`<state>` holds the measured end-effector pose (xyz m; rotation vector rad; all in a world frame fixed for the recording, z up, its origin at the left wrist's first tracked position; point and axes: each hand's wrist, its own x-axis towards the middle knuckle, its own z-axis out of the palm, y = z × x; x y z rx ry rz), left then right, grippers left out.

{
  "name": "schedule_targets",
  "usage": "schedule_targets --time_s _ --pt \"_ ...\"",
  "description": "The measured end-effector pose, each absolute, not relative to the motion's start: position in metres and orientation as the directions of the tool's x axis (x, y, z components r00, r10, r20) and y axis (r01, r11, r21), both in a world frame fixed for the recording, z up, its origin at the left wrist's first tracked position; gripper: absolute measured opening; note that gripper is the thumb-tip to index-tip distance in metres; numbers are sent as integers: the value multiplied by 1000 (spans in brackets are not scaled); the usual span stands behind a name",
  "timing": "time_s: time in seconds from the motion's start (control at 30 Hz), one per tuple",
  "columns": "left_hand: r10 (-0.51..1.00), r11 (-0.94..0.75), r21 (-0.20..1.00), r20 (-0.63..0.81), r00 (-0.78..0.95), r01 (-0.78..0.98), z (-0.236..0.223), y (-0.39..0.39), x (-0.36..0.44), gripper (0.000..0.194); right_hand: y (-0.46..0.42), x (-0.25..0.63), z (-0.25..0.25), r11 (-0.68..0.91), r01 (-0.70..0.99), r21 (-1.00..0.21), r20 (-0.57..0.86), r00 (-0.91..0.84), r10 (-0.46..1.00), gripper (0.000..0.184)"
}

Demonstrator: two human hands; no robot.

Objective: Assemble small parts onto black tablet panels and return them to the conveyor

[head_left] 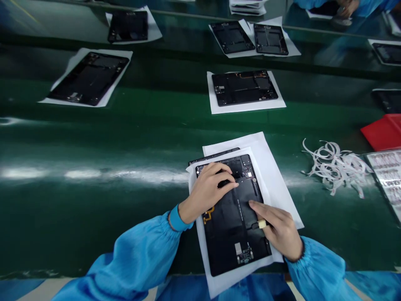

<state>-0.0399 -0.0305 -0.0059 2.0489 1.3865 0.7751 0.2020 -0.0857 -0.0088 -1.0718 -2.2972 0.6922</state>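
Observation:
A black tablet housing (pixel 224 234) lies on white sheets in front of me, its inner side up, with a small circuit board (pixel 244 254) at the near end and an orange flex cable (pixel 208 215) on the left. My left hand (pixel 208 188) is over its upper part, thumb and forefinger closed in a pinch; anything between them is too small to name. Along the right edge, my right hand (pixel 278 228) rests with stretched fingers touching the housing. A pale yellow piece (pixel 262 224) sits at its thumb tip, beside a short dark cable.
Another housing (pixel 213 156) partly shows beneath the white sheet (pixel 275 179). Several housings, such as one on the right (pixel 246 88) and one on the left (pixel 90 78), lie further back. White strips (pixel 336 165), a red bin (pixel 384 131) and a tray (pixel 388 177) are at right. A co-worker's hand (pixel 347 8) shows at top.

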Motion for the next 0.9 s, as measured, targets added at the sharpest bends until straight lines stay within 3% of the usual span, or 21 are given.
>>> schedule_targets --time_s 0.23,0.43,0.6,0.77,0.83,0.9 --pt "936 -340 674 175 305 656 -7 -32 -39 11 -107 196 9 680 639 -361 226 -647 728 55" --pt "949 -305 697 168 265 649 -5 -33 -38 19 -103 184 14 764 594 -252 166 -752 639 57" --pt "984 -178 853 166 68 490 1 -35 -38 5 -63 163 9 697 646 -311 81 -713 697 67" --pt "983 -116 900 165 -81 420 13 -24 -54 10 -57 174 17 620 617 -485 166 -631 758 56" --pt "983 -95 894 155 -102 438 15 -4 -71 16 -67 193 21 490 658 -571 161 -496 853 48" --pt "987 -23 901 89 -132 433 13 26 -91 24 -80 212 24 295 755 -585 57 -324 944 38"
